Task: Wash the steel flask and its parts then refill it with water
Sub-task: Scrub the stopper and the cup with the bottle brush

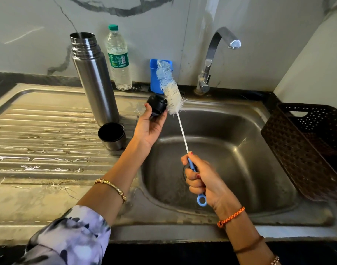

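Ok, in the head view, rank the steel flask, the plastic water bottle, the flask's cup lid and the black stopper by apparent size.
Largest to smallest:
1. steel flask
2. plastic water bottle, standing farther back, so the gap with the flask may be exaggerated
3. cup lid
4. black stopper, held by the left hand

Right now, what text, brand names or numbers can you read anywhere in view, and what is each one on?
Plastic water bottle, green label: print is there, too small and blurred to read.
Steel flask: no marking visible.
Black stopper in the left hand: none visible.
Bottle brush in the right hand: none visible.
Blue cup, cap cup, brown basket: none visible.
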